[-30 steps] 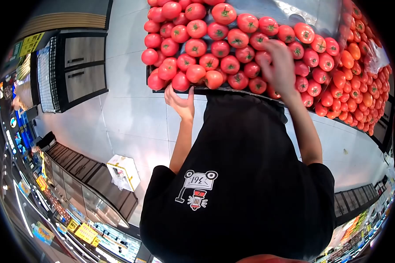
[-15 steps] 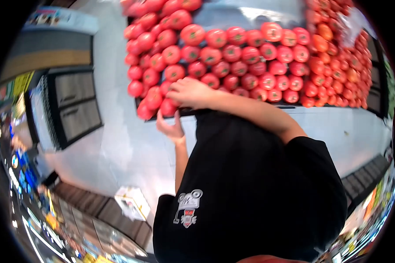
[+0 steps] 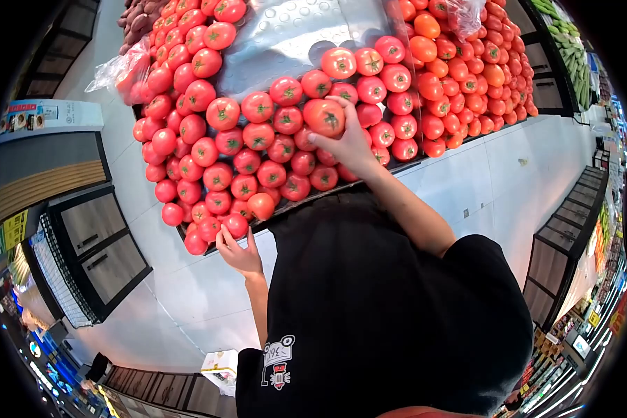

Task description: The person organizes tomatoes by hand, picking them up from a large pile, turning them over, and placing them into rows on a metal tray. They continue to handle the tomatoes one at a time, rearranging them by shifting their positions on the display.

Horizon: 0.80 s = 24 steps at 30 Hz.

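Observation:
In the head view, my right hand [image 3: 354,145] has its thumb and fingers around a large tomato [image 3: 324,117] above the front rows of the display. My left hand [image 3: 241,255] is at the near left corner, its thumb and fingers on either side of a smaller tomato [image 3: 235,225]. Beside that one sits another corner tomato [image 3: 196,242]. Rows of red tomatoes, stems mostly facing up, surround both hands. Behind them is a bare patch of silvery bubbled liner [image 3: 285,45].
Smaller orange-red tomatoes [image 3: 471,85] fill the section on the right, past a clear divider. Plastic bags [image 3: 122,70] lie at the left edge. A dark wooden cabinet [image 3: 97,247] stands to the left, and a white box [image 3: 221,368] is on the floor behind.
My right hand has moved from the left corner to the right and now grips a large tomato. My left hand stays at the corner tomato. The view has shifted.

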Tool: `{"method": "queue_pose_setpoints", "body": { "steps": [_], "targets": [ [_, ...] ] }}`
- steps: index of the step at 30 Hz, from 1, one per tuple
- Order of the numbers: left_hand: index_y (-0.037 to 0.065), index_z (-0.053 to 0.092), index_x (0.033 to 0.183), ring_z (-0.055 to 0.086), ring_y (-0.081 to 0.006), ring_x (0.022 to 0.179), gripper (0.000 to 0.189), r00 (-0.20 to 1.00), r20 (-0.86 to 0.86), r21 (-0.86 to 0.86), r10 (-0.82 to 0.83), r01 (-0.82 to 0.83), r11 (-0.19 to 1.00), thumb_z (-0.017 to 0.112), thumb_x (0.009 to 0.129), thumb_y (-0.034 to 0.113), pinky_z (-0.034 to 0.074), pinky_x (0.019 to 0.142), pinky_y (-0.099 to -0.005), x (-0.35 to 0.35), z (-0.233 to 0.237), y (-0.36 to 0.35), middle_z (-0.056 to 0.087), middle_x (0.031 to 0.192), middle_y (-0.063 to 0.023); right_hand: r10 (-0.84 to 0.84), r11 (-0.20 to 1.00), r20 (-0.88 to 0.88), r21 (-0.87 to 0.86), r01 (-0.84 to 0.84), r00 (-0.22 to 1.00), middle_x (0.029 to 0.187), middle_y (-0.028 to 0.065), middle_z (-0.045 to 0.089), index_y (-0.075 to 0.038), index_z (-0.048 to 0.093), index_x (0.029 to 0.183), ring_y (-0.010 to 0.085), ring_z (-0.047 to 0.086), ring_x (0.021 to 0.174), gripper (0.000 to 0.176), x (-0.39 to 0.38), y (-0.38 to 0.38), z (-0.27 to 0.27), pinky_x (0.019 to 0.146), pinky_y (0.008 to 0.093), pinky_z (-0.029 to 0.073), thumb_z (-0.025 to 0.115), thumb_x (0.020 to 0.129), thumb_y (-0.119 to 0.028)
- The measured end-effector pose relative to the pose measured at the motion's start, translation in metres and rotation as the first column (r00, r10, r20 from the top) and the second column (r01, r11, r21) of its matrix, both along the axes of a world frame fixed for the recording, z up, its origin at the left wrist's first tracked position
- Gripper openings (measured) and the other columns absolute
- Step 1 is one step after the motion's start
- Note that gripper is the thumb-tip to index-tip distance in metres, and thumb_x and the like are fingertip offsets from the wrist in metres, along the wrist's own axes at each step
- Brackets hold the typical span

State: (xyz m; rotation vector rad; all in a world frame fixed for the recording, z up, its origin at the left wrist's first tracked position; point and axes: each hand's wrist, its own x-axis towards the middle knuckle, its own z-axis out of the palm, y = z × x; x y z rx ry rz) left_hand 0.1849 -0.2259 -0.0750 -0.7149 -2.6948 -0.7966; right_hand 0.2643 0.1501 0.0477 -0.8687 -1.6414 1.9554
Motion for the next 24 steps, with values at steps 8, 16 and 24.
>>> {"method": "queue_pose_setpoints", "body": {
  "steps": [8, 16, 24],
  "targets": [
    [0.008, 0.066, 0.147, 0.063, -0.0388, 0.126, 0.064, 0.94, -0.24, -0.225, -0.241, 0.188, 0.956, 0.092, 0.09, 0.022, 0.051, 0.107, -0.0546, -0.016, 0.017, 0.016, 0.064, 0.138, -0.0164, -0.11, 0.89, 0.186, 0.455, 0.014, 0.976, 0.142, 0.0239, 0.066, -0.001, 0.046, 0.154, 0.0337, 0.068, 0.133, 0.085, 0.022, 0.032, -0.026, 0.111, 0.0431, 0.056, 0.096, 0.087, -0.02],
    [0.008, 0.058, 0.149, 0.055, -0.04, 0.143, 0.076, 0.925, -0.26, -0.178, -0.279, 0.238, 0.955, 0.094, 0.088, 0.037, 0.033, 0.127, -0.063, -0.024, 0.005, 0.001, 0.061, 0.15, -0.0181, -0.13, 0.868, 0.213, 0.496, 0.008, 0.968, 0.138, 0.0238, 0.068, -0.002, 0.048, 0.152, 0.0346, 0.071, 0.126, 0.088, 0.033, 0.028, -0.05, 0.107, 0.0439, 0.058, 0.098, 0.085, -0.029],
    [0.009, 0.047, 0.157, 0.046, -0.0356, 0.155, 0.094, 0.941, -0.217, -0.252, -0.259, 0.202, 0.946, 0.091, 0.088, 0.054, 0.02, 0.131, -0.0731, -0.01, -0.005, -0.003, 0.051, 0.163, -0.0139, -0.085, 0.919, 0.22, 0.394, -0.009, 0.972, 0.139, 0.0203, 0.069, 0.0, 0.048, 0.153, 0.0274, 0.072, 0.124, 0.084, 0.037, 0.023, -0.047, 0.104, 0.0395, 0.061, 0.097, 0.088, -0.02]
  ]
}}
